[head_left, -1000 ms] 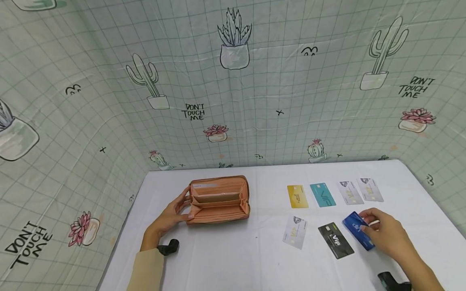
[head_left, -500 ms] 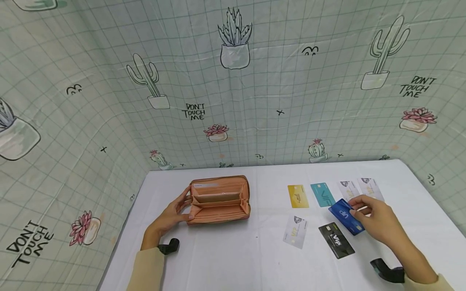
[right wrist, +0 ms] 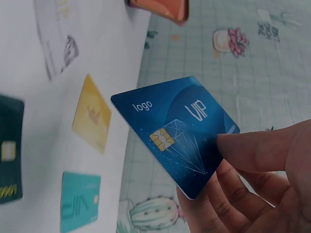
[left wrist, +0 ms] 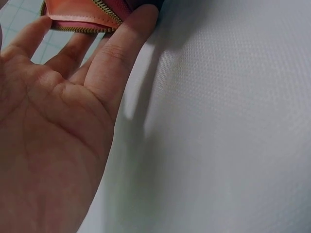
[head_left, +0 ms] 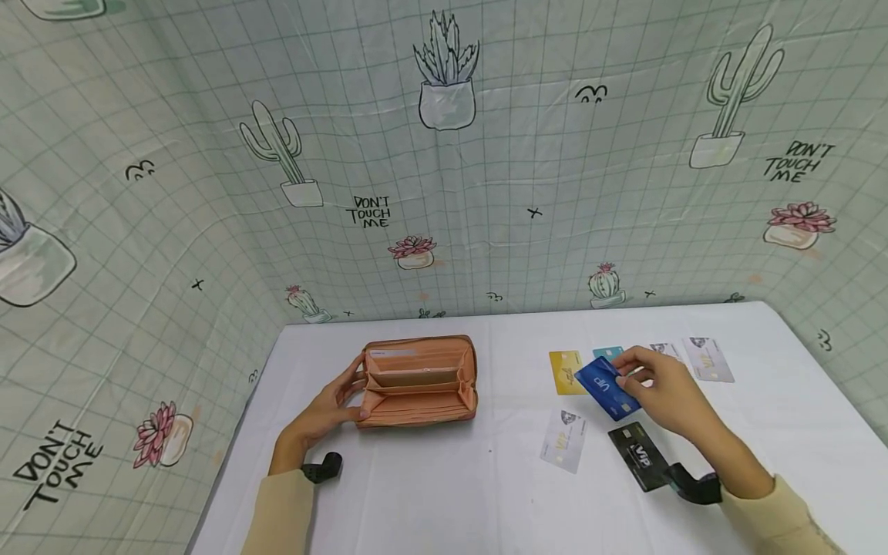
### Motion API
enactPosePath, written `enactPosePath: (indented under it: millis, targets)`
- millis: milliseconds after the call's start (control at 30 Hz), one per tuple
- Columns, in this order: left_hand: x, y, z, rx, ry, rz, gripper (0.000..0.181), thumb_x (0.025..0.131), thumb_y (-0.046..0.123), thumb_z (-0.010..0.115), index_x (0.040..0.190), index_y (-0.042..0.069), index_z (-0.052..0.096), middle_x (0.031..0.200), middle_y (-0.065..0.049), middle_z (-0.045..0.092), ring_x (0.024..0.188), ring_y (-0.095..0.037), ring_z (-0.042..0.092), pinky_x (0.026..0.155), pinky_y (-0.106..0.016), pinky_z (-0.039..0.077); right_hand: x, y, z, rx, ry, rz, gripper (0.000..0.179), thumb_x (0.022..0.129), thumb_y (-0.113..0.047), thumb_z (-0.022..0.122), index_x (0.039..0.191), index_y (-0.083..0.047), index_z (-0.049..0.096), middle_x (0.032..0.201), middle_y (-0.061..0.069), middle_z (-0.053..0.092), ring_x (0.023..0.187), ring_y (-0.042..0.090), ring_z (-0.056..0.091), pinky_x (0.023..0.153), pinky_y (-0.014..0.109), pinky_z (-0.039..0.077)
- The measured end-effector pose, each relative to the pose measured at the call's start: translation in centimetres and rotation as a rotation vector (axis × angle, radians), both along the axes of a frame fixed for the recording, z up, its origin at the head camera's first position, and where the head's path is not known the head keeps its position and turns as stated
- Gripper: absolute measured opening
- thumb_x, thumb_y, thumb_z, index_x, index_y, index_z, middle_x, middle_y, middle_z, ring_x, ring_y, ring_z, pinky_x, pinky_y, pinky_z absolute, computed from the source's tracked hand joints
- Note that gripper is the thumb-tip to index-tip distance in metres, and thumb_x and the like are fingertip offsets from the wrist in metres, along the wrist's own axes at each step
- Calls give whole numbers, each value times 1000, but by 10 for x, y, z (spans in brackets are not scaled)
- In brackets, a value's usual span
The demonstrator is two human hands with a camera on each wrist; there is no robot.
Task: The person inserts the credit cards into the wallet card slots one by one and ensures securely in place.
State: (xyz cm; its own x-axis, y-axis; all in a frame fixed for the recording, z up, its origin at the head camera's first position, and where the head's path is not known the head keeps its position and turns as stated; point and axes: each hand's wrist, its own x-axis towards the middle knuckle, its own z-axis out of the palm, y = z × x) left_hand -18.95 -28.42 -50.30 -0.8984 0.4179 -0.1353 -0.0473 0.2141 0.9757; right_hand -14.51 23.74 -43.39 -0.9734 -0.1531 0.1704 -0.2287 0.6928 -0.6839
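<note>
At the left of the table, my left hand [head_left: 321, 415] holds an unzipped orange wallet [head_left: 416, 415] by its left end. Its thumb is on the front corner and the fingers reach along the side; the left wrist view shows the thumb beside the gold zipper [left wrist: 108, 13]. My right hand [head_left: 667, 389] pinches a blue VIP card [head_left: 602, 389] by one edge, thumb on its printed face. In the head view the card overlaps the yellow card [head_left: 562, 371] and hides part of the teal card [head_left: 608, 353]. The right wrist view shows the blue card [right wrist: 160, 116] raised and tilted, chip visible.
Two silver cards lie at the back right, one silver card [head_left: 708, 359] fully visible, the other [head_left: 667, 350] partly behind my hand. Nearer lie another silver card [head_left: 563, 441] and a black VIP card [head_left: 634, 455], partly covered by the wrist camera [head_left: 696, 487]. Patterned cloth [head_left: 499, 177] hangs behind.
My right hand has lifted the blue card and carried it leftward and farther back, from beside the black card to over the yellow and teal cards. The left hand and wallet stay put.
</note>
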Motion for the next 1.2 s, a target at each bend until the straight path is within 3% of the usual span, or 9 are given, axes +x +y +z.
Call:
enactPosePath:
  millis: [167, 667, 1000, 1200]
  targets:
    - [-1, 0, 0, 11, -14, -9, 98, 78, -1, 71, 149, 33, 13, 148, -9, 21, 135, -30, 22, 106, -49, 18, -11, -19, 1, -35, 9, 47, 15, 85, -1, 63, 100, -5, 63, 97, 11, 63, 82, 24, 61, 64, 33, 49]
    - [-1, 0, -1, 8, -2, -29, 95, 79, 5, 72, 147, 40, 17, 150, -4, 20, 135, -27, 22, 107, -49, 14, -44, -76, 5, -170, 54, 133, 14, 84, 1, 64, 97, -6, 63, 94, 6, 63, 80, 20, 61, 69, 35, 51]
    - [1, 0, 0, -15, -23, -13, 95, 79, 7, 73, 147, 42, 17, 150, -2, 21, 135, -24, 23, 107, -46, 20, -65, -111, 10, -189, 46, 149, 14, 86, -3, 65, 99, -7, 62, 95, 5, 62, 82, 20, 62, 71, 35, 51]
    - [0, -1, -2, -6, -17, -15, 94, 79, 4, 72, 147, 40, 17, 150, -2, 19, 136, -25, 22, 107, -47, 17, -77, -129, 13, -220, 65, 175, 14, 86, -3, 65, 98, -9, 62, 96, 4, 61, 82, 18, 62, 69, 32, 52]
